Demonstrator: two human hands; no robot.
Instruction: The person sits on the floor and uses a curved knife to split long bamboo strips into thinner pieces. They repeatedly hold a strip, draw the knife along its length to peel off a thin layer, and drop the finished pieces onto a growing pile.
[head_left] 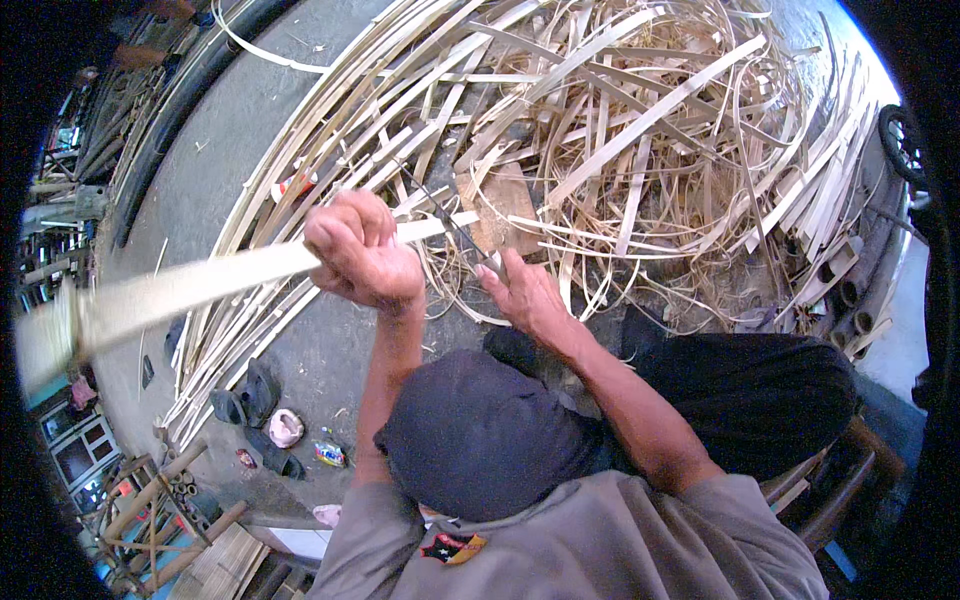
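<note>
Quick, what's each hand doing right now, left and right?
Left hand: closed in a fist around a long pale bamboo strip.
Right hand: gripping a dark blade set against the strip.

Left hand [360, 250] fisted round a long pale bamboo strip [190, 285]; right hand [525, 295] gripping a thin blade [445, 215] against it. Beyond, heaped bamboo strips [640, 130] on grey floor [235, 130].

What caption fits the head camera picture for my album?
Left hand grips a long bamboo strip; right hand holds a blade.
</note>
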